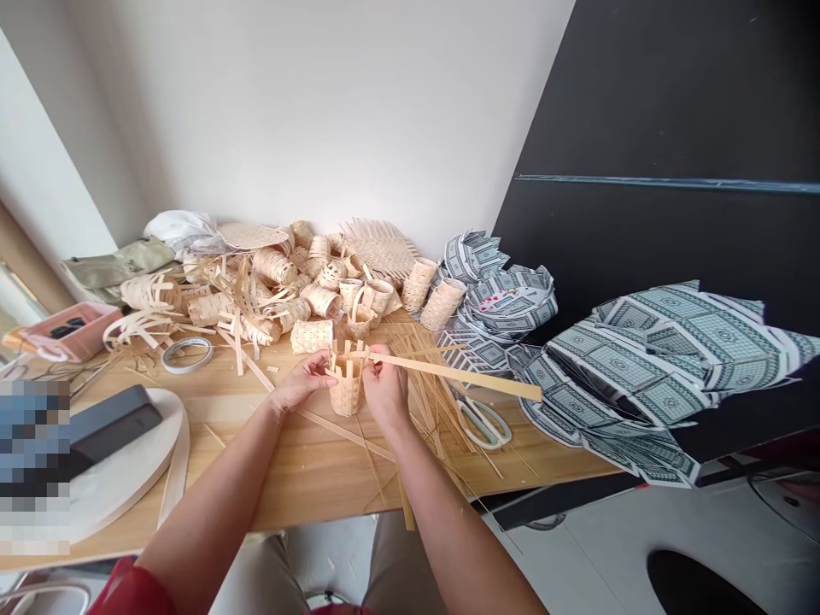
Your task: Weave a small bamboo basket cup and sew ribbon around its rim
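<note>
A small woven basket point(346, 393) of pale strips stands upright in front of me, its uprights sticking up loose around the top. My left hand point(306, 378) grips its left side, with the thumb across the front. At the right side of the rim, my right hand point(386, 384) pinches a long flat weaving strip point(474, 377). The strip's free end reaches out to the right over the table. Just behind stands a little basket with a handle point(362, 318), and a woven cylinder point(312, 336) lies on its side to the left of it.
Several woven baskets point(275, 266) are heaped along the wall. Scissors point(483, 423) lie among loose strips on the right, near folded playing-card shapes point(615, 376). Tape point(187, 354), a pink bin point(80, 330) and a round board point(128, 491) are on the left.
</note>
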`<act>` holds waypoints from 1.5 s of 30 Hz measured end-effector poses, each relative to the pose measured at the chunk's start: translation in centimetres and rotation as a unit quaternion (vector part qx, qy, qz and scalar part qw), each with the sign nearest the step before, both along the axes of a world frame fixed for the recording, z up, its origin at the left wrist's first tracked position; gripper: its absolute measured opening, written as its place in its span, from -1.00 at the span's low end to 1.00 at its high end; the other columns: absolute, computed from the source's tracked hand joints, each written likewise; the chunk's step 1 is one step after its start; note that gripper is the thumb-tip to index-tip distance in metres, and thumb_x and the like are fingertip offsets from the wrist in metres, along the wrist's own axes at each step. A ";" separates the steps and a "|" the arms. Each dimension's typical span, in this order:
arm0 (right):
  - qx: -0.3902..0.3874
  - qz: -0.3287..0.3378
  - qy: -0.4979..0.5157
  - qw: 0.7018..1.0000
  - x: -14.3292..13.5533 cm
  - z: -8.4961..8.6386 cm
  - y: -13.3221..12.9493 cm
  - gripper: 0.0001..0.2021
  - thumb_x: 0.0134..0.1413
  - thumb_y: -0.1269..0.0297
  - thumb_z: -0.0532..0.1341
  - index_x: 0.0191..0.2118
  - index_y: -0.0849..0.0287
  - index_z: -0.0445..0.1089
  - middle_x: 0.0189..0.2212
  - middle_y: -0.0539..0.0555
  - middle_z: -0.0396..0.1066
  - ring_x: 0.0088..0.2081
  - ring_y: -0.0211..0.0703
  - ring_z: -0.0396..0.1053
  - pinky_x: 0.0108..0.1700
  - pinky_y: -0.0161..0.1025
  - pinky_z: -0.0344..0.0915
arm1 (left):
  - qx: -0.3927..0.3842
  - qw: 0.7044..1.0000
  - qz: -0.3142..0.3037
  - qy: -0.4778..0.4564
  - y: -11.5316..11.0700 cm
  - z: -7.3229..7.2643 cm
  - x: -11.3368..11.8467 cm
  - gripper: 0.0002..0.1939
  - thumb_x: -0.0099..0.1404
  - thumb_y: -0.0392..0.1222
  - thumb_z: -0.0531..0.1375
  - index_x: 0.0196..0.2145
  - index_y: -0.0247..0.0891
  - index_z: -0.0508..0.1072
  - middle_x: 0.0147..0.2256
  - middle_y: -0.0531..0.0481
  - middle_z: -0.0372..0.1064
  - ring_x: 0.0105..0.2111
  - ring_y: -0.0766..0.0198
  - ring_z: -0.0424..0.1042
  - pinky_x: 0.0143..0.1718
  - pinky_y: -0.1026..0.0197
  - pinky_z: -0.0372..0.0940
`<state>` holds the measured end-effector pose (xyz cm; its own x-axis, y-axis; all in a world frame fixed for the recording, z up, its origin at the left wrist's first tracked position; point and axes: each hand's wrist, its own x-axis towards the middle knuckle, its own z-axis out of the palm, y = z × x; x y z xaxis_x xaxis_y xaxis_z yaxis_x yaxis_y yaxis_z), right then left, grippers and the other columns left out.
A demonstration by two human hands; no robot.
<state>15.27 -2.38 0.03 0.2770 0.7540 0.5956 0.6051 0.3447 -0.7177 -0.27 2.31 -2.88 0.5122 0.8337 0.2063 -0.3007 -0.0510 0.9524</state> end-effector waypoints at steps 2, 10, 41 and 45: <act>0.016 0.002 -0.003 1.000 -0.1 -0.2 -0.1 -0.82 -0.11 0.46 -0.02 -0.36 0.14 0.26 -0.43 0.05 0.34 -0.34 -0.16 0.31 -0.25 -0.22 0.28 | 0.000 1.000 0.000 -0.001 0.1 -0.1 0.0 -0.56 -0.16 -0.17 0.38 -0.25 -0.25 0.44 -0.32 0.02 0.41 -0.33 0.26 0.34 -0.21 0.22 0.21; 0.087 0.022 -0.055 0.994 0.2 -0.4 -0.6 -0.71 0.04 0.48 -0.02 -0.12 0.16 0.27 -0.21 0.15 0.27 -0.17 -0.17 0.28 -0.11 -0.20 0.27 | -0.001 1.000 0.005 -0.006 0.1 -0.3 0.0 -0.55 -0.14 -0.17 0.38 -0.23 -0.25 0.44 -0.28 0.01 0.42 -0.31 0.24 0.35 -0.18 0.18 0.21; -0.114 -0.015 0.005 0.993 0.7 0.8 0.4 -0.93 -0.21 0.44 0.09 -0.54 0.14 0.26 -0.62 -0.05 0.31 -0.52 -0.23 0.25 -0.41 -0.31 0.18 | 0.014 1.000 -0.001 0.006 0.1 -0.1 0.0 -0.58 -0.11 -0.20 0.36 -0.23 -0.26 0.43 -0.31 0.03 0.41 -0.31 0.27 0.33 -0.21 0.23 0.19; -0.103 -0.026 0.030 0.994 0.3 1.3 -0.2 -0.92 -0.24 0.44 0.06 -0.52 0.13 0.20 -0.58 -0.03 0.28 -0.46 -0.20 0.24 -0.34 -0.28 0.18 | 0.017 1.000 -0.004 0.005 0.1 -0.2 0.0 -0.57 -0.11 -0.19 0.36 -0.22 -0.26 0.44 -0.31 0.02 0.40 -0.31 0.26 0.33 -0.21 0.23 0.19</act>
<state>15.60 -2.59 1.28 0.3491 0.8418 0.4117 0.5728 0.1561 -0.8047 -0.27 2.43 -3.05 0.5203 0.8224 0.2301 -0.2923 -0.0816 0.9528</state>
